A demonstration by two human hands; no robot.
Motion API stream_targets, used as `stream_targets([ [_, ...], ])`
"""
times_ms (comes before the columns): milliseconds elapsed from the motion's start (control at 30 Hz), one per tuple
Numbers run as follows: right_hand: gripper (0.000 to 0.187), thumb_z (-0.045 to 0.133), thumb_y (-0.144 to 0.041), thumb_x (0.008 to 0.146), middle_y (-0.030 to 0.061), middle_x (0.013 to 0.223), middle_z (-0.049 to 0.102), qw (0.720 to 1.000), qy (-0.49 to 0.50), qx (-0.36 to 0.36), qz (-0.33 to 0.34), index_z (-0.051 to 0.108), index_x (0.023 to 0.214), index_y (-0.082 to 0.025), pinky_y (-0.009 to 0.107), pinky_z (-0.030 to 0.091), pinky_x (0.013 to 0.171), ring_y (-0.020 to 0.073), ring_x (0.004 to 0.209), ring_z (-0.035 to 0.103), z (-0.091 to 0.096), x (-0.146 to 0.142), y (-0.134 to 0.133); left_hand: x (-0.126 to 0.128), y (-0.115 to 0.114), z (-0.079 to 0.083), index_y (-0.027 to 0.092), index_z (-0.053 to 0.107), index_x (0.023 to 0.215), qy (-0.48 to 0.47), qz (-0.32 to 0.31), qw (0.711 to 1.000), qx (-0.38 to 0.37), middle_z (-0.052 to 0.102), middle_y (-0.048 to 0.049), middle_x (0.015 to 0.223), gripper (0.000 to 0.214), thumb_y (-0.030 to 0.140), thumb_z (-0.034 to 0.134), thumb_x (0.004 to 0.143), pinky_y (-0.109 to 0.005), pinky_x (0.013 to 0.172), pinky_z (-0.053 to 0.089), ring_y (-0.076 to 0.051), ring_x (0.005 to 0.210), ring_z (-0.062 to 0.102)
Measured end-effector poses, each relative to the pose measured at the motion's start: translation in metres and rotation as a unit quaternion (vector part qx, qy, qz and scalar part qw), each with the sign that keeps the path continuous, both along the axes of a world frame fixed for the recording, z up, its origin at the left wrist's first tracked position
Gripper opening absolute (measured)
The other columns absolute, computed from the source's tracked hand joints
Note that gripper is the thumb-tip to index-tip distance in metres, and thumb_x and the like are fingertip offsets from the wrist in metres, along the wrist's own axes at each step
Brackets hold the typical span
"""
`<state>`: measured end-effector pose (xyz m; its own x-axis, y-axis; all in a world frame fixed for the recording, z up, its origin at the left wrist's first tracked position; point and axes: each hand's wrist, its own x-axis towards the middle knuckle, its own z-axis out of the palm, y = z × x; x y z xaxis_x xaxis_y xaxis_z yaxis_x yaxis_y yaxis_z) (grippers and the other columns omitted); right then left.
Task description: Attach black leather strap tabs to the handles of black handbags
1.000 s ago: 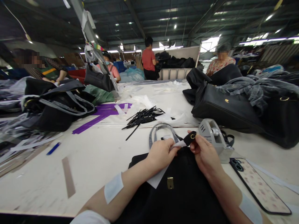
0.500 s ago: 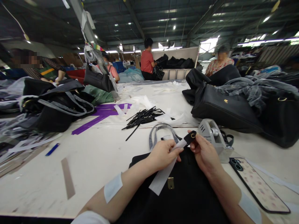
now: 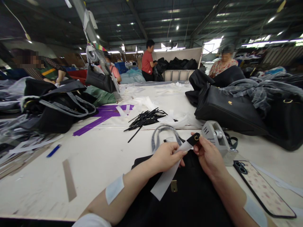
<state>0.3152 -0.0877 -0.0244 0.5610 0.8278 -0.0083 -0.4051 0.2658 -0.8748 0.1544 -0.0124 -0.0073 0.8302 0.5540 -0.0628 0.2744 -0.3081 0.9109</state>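
Observation:
A black handbag (image 3: 189,195) lies in front of me, with a gold clasp plate (image 3: 174,186) on its face and wrapped grey handles (image 3: 155,138) beyond it. Above the bag, a black strap (image 3: 192,138) with a gold metal fitting near its tip is partly covered by a white paper strip (image 3: 163,186). My left hand (image 3: 168,154) pinches the strip against the strap between thumb and fingers. At the strap's tip, my right hand (image 3: 206,149) has thumb and fingers closed on it. The strip's loose end hangs down over the bag.
Right of my hands stand a grey tape dispenser (image 3: 216,138) and a phone in a patterned case (image 3: 265,189). Black bags (image 3: 232,107) are heaped behind. Black strips (image 3: 146,119), purple tape (image 3: 101,116) and a blue cutter (image 3: 53,151) lie on the table (image 3: 99,170). Several people work beyond.
The white strip now lies flatter and wider along the strap near my fingers. Both hands keep nearly the same place and grip.

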Motion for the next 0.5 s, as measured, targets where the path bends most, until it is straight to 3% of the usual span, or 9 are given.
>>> stream_targets([
  [300,0.032,0.064,-0.048,0.085,-0.0020,0.058,0.050,0.984,-0.163,-0.041,0.051,0.072,0.095,-0.018,0.021,0.030,0.050,0.0098,0.055,0.040,-0.012,0.002,-0.002,0.005,-0.002,-0.003,0.016,0.052,0.082,-0.054,-0.009,0.990,-0.127,0.069,-0.0048,0.068,0.034,0.050,0.055,0.084,-0.027,0.058,0.052,-0.017,0.060,0.066],
  [500,0.045,0.062,-0.053,0.083,-0.0015,0.051,0.046,0.933,-0.327,-0.085,0.126,0.059,0.056,-0.017,0.025,0.032,0.050,0.0120,0.052,0.042,-0.002,0.006,-0.006,0.004,-0.001,-0.003,0.016,0.053,0.082,-0.048,-0.031,0.993,-0.107,0.068,-0.0056,0.068,0.034,0.050,0.052,0.086,-0.025,0.056,0.051,-0.017,0.060,0.066],
])
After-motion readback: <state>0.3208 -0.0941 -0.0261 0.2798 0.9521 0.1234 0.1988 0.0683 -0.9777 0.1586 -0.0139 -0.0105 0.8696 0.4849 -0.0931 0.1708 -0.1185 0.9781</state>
